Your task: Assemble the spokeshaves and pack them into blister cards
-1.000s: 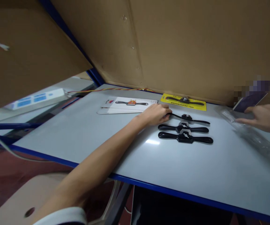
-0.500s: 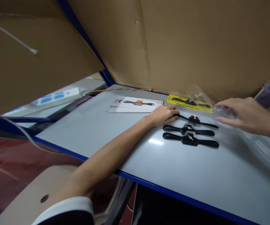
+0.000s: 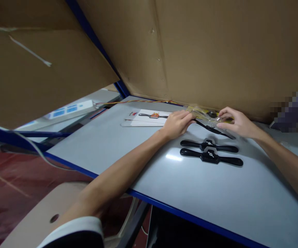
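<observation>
1. Cards point(image 3: 149, 117) lie flat at the bench's point(image 3: 112, 144) far left, thin and light, untouched.
2. Your left hand point(image 3: 176, 124) pinches one handle of the spokeshave point(image 3: 212, 128); fingers are closed on it. It looks rigid and fairly heavy, so grip the handles, not the blade at the middle.
3. Your right hand point(image 3: 235, 123) holds a clear bag point(image 3: 205, 116) over the tool, fingers closed on film that looks slippery and floppy.
4. Two spare spokeshaves point(image 3: 211, 151) lie just nearer you.

Right hand point(image 3: 238, 123) brought clear bag point(image 3: 205, 115) to spokeshave point(image 3: 213, 129)
</observation>
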Demonstrator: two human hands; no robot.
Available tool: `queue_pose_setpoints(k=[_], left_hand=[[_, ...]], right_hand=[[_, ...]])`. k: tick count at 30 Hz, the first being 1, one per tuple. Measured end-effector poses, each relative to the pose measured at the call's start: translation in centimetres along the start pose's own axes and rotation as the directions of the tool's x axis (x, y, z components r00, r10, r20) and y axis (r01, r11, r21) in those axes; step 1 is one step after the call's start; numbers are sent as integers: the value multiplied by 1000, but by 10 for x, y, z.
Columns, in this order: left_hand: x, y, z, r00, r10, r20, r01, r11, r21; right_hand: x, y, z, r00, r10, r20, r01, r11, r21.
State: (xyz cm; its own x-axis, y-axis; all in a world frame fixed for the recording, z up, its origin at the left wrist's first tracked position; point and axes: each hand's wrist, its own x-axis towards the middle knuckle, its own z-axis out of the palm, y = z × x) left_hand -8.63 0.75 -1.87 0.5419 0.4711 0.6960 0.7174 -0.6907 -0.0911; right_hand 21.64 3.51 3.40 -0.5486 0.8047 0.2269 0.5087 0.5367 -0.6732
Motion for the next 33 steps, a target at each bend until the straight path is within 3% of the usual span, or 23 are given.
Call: queue_pose_setpoints(k=[4, 9, 12, 16, 18, 21, 24, 30, 33], left_hand=[[0, 5, 1, 988, -119, -99, 112, 991, -73], [5, 17, 6, 939, -312, -145, 282, 939, -194], [9, 14, 6, 876, -456, -156, 411, 876, -253], [6, -19, -7, 796, -566, -215, 516, 819, -249], [0, -43, -16, 781, -606, -148, 584, 794, -168], [-14, -72, -24, 691, -722, 14, 722, 691, -3], [-26, -85, -23, 625, -773, 112, 754, 635, 168], [-33, -79, -8, 664, -678, 314, 589, 734, 338], [-33, -77, -7, 695, -670, 262, 592, 739, 322]], right_hand=[[-5, -14, 2, 979, 56, 197, -54, 998, -12], [-5, -29, 6, 986, 15, 166, 45, 936, -350], [0, -29, -2, 974, 72, 215, -10, 961, -276], [4, -17, -14, 914, 154, 376, -127, 987, -96], [4, -9, -15, 899, 181, 399, -127, 979, -157], [3, 1, -10, 933, 167, 318, -53, 940, -337], [3, 5, -3, 961, 117, 250, 19, 876, -482], [4, 11, 5, 989, 22, 147, 84, 736, -671], [3, 19, 5, 986, 38, 160, 74, 768, -636]])
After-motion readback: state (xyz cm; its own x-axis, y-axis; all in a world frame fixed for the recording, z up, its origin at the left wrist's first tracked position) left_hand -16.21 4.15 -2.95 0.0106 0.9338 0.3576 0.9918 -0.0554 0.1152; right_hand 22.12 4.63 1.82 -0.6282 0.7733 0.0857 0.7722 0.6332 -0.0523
